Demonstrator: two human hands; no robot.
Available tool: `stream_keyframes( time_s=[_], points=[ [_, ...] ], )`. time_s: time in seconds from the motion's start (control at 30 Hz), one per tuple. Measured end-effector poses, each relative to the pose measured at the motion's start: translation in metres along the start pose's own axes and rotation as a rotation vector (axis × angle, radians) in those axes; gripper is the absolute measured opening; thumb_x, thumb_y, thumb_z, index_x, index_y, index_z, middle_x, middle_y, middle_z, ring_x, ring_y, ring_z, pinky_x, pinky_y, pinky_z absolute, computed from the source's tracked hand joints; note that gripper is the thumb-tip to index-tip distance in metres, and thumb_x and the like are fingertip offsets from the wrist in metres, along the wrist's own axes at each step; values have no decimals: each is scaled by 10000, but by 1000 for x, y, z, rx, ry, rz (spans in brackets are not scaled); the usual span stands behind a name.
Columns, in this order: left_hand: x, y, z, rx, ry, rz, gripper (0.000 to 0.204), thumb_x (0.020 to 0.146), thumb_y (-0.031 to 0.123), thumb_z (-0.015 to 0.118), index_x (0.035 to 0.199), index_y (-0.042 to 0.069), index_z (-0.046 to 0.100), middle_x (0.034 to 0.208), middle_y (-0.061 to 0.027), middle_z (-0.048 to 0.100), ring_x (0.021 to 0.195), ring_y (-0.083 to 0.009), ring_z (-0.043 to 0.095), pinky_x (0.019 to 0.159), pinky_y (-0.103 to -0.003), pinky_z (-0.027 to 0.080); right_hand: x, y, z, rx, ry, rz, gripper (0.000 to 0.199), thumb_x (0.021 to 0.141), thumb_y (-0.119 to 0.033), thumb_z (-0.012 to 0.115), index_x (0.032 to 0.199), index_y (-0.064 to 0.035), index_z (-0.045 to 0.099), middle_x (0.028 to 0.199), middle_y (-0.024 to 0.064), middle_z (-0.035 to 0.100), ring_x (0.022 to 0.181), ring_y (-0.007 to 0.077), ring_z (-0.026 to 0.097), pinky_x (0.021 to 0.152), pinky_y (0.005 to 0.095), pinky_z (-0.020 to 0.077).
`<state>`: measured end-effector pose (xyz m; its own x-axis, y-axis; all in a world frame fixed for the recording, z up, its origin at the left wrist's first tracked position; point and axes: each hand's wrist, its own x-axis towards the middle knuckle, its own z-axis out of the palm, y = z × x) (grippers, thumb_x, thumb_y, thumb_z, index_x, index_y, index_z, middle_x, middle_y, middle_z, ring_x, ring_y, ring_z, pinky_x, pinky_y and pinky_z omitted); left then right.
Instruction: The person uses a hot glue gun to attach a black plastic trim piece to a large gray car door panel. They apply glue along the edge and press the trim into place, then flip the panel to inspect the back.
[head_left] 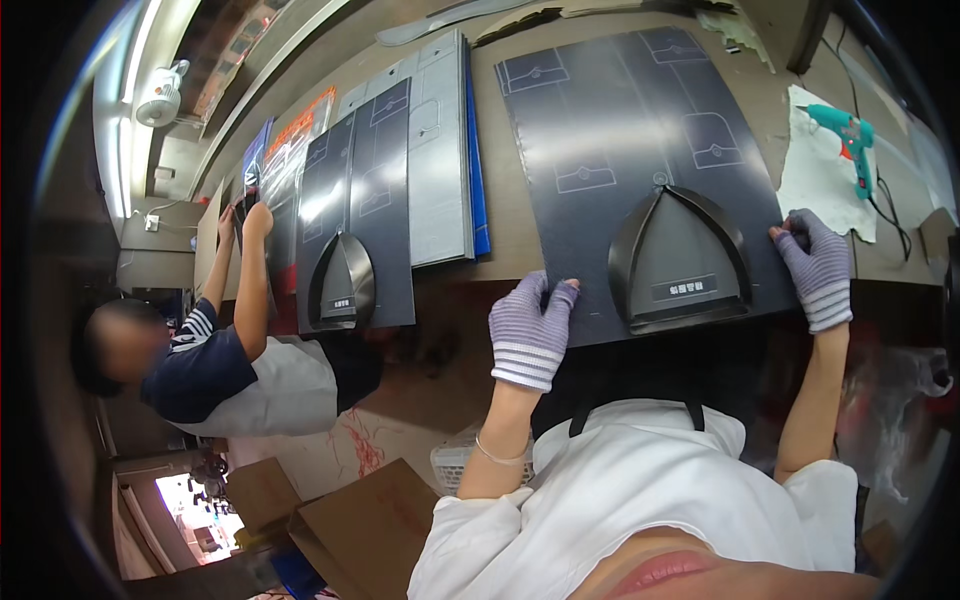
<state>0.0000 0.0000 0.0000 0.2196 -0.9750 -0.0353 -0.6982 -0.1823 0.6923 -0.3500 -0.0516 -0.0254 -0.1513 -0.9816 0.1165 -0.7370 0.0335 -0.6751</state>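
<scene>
Dark board [615,120] lies on the bench [505,225], near end overhanging toward me; long axis runs away, far end leaning left. Its black arch [726,238] points away. My left hand [532,325] grips the near left corner, fingers narrow; my right hand [815,265] pinches the right edge.

Overhanging the table's [510,215] near edge, a dark printed sheet [640,140] is held at opposite sides by the left hand [532,325] and right hand [818,265]. Toward the right end, a teal glue gun [852,140] lies on pale paper [812,195].
</scene>
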Motion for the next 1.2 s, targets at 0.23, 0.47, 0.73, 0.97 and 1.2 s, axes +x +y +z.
stream_keyframes(
  time_s=[0.23,0.47,0.73,0.97,1.2],
  points=[
    [16,47,-22,474,59,89,340,835,354,737,775,26,673,646,-159,644,613,-343,640,600,-419,511,-8,-15,1,-28,136,-63,192,834,-204,735,902,-74,612,565,44,512,508,168,482,532,320,408],
    [60,19,-8,35,6,24,180,814,63,780,826,-42,635,694,-47,635,664,-84,583,642,-242,509,0,-18,-4,-164,143,18,394,842,-274,731,1180,-108,616,542,50,483,499,217,497,548,372,428],
    [62,43,-49,135,137,110,224,839,30,739,1031,-77,696,833,-108,708,758,-116,637,748,-239,530,3,-8,-1,-51,222,-37,210,892,-214,682,1049,-75,682,518,31,443,462,147,421,480,339,343],
    [56,14,-121,19,541,208,192,889,28,677,1039,-91,689,912,-111,711,842,-135,637,786,-248,516,15,23,9,93,368,-81,225,909,-215,680,1038,-32,701,590,44,542,510,105,461,512,283,390],
    [49,-215,-317,-95,758,-163,276,886,46,673,1148,-41,669,993,-109,712,858,-151,636,796,-283,521,12,8,3,149,308,-186,235,920,-167,657,1064,20,663,719,103,647,595,150,596,570,272,458]
  ],
)
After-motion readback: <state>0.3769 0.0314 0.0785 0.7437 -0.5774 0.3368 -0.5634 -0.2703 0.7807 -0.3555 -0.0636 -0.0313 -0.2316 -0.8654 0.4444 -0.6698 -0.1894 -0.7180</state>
